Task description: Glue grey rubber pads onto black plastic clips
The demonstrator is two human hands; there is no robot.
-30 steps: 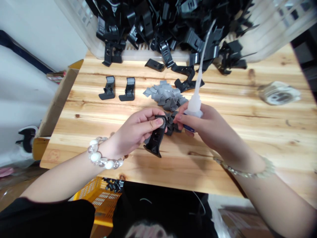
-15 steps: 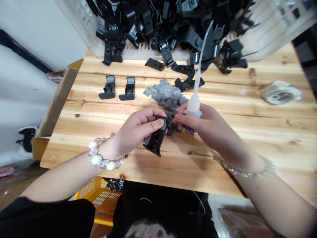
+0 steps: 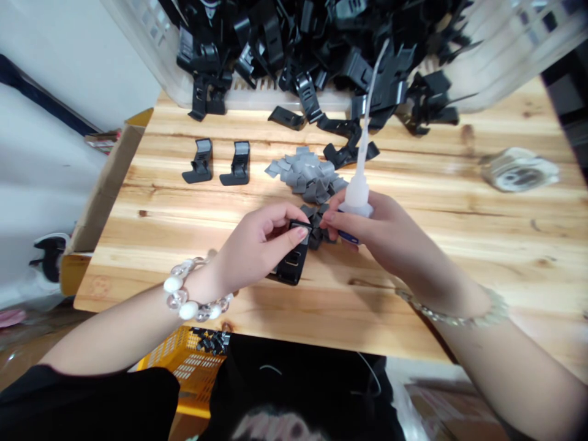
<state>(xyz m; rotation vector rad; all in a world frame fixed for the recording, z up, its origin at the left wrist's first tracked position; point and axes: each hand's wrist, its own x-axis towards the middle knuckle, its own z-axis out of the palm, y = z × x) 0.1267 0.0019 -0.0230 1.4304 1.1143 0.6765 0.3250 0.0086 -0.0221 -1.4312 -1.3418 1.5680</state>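
My left hand [image 3: 261,245] is closed on a black plastic bracket [image 3: 294,263], its thumb pressed on a grey patch at the bracket's upper end. In my right hand [image 3: 381,226] is a glue bottle [image 3: 357,193] with a long thin nozzle pointing up and away. The right thumb and forefinger come together beside a small heap of dark grey pads [image 3: 316,226]; whether they also pinch a pad cannot be made out. Just beyond lies a pile of lighter grey pads [image 3: 305,174]. Two black brackets [image 3: 240,163] with grey strips stand side by side, left of that pile.
A translucent basket [image 3: 500,73] full of black brackets spans the back of the wooden table [image 3: 459,245]. Loose brackets [image 3: 351,150] lie before it. At the right is a roll of clear tape [image 3: 519,171]. A yellow crate [image 3: 188,373] holding small dark parts sits below the front edge.
The bracket in my left hand has turned, so its lower end shows flatter, and the left wrist has rolled a little. My right hand with the bottle has shifted slightly left.
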